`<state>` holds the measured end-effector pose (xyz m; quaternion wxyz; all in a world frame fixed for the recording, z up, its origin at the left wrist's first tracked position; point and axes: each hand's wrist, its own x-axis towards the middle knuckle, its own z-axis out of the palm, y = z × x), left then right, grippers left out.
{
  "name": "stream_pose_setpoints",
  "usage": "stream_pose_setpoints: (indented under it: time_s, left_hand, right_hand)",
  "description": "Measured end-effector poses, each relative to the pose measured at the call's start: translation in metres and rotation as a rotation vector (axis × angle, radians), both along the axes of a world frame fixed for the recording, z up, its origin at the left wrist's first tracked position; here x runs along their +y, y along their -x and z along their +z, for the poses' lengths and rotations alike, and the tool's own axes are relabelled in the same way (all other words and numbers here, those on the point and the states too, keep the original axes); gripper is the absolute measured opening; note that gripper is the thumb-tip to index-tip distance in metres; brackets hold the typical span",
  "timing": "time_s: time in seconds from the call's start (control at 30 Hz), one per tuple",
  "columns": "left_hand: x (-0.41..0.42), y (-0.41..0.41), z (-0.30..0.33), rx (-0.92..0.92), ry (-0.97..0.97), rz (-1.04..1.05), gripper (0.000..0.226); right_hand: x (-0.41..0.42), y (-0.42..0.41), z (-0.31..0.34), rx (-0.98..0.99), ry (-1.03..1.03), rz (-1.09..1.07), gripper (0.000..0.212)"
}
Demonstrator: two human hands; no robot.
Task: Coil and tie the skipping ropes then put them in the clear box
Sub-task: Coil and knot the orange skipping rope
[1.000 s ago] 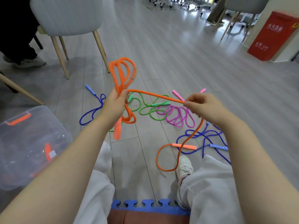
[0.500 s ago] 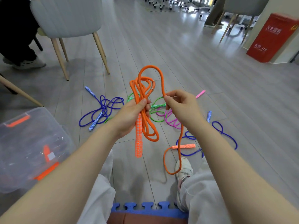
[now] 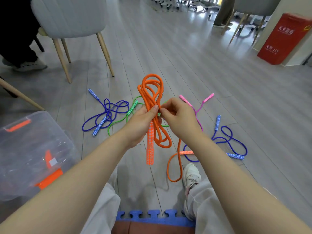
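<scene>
My left hand (image 3: 141, 123) grips the orange skipping rope (image 3: 150, 92) at the middle of its coiled loops, which stand up above my fist; one orange handle hangs below it. My right hand (image 3: 177, 118) pinches a strand of the same rope right beside my left thumb. The rope's loose tail drops from my right hand to the floor, where its second handle (image 3: 186, 152) lies. The clear box (image 3: 32, 154) with orange latches sits at the left by my left forearm. On the floor lie loose blue (image 3: 108, 114), green (image 3: 132, 108), pink (image 3: 196, 105) and second blue (image 3: 229, 141) ropes.
A grey chair (image 3: 70, 17) with wooden legs stands at the back left, another person's shoe (image 3: 30, 65) beside it. A red bin (image 3: 283, 39) stands at the far right. My shoe (image 3: 191, 174) and a blue foam mat edge (image 3: 152, 217) are near me.
My right hand has come in from the right to meet my left hand, laying another loop onto the orange bundle. The loose tail on the floor has shortened.
</scene>
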<state>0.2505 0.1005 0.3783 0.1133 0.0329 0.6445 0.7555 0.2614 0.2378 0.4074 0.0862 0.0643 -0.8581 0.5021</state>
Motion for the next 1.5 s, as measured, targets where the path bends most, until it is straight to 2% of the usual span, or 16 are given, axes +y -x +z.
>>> stream_pose_setpoints:
  time_s: [0.1, 0.2, 0.33, 0.4, 0.5, 0.6, 0.67, 0.73, 0.83, 0.87, 1.03, 1.13, 1.27, 1.4, 1.5]
  left_hand:
    - [-0.001, 0.0, -0.004, -0.004, 0.07, 0.039, 0.028]
    - [0.0, 0.003, -0.005, -0.056, 0.039, 0.115, 0.025]
    - [0.009, 0.004, -0.003, -0.097, -0.074, 0.269, 0.02]
    - [0.011, 0.006, -0.001, -0.162, -0.212, 0.318, 0.019]
    - [0.0, 0.014, 0.007, -0.269, -0.439, 0.34, 0.02]
    - [-0.022, 0.022, 0.015, -0.27, -0.405, 0.361, 0.036]
    - [-0.038, 0.028, 0.016, -0.244, -0.384, 0.429, 0.038]
    - [-0.053, 0.033, 0.018, -0.247, -0.429, 0.522, 0.037]
    - [-0.067, 0.035, 0.021, -0.284, -0.499, 0.626, 0.038]
    - [-0.071, 0.036, 0.022, -0.285, -0.502, 0.639, 0.038]
    - [-0.064, 0.032, 0.02, -0.115, -0.292, 0.665, 0.028]
    - [-0.052, 0.025, 0.019, 0.001, -0.128, 0.572, 0.019]
    - [-0.038, 0.011, 0.024, 0.029, 0.046, 0.324, 0.017]
    - [-0.021, -0.003, 0.028, 0.058, 0.024, 0.067, 0.023]
    - [-0.01, -0.011, 0.027, 0.018, -0.019, -0.042, 0.021]
  right_hand:
    - [0.001, -0.004, -0.003, 0.089, -0.187, 0.052, 0.02]
    - [0.002, -0.002, -0.007, 0.172, -0.312, 0.125, 0.031]
    - [-0.002, -0.003, -0.011, 0.047, -0.426, 0.167, 0.04]
    - [-0.003, -0.003, -0.011, -0.027, -0.367, 0.163, 0.034]
    - [0.009, 0.006, -0.006, -0.14, -0.283, 0.12, 0.011]
    - [0.032, 0.014, 0.003, -0.263, -0.155, 0.126, 0.02]
    - [0.05, 0.014, 0.009, -0.314, -0.154, 0.121, 0.024]
    - [0.068, 0.014, 0.012, -0.34, -0.191, 0.097, 0.022]
    - [0.09, 0.015, 0.015, -0.376, -0.142, 0.056, 0.008]
    - [0.096, 0.016, 0.016, -0.374, -0.127, 0.031, 0.01]
    - [0.098, 0.014, 0.021, -0.264, -0.087, -0.101, 0.01]
    - [0.085, 0.013, 0.023, -0.171, -0.008, -0.094, 0.01]
    - [0.063, 0.008, 0.025, -0.133, 0.075, 0.02, 0.01]
    - [0.038, 0.006, 0.017, -0.114, 0.013, 0.124, 0.008]
    - [0.024, 0.004, 0.011, -0.053, -0.044, 0.151, 0.008]
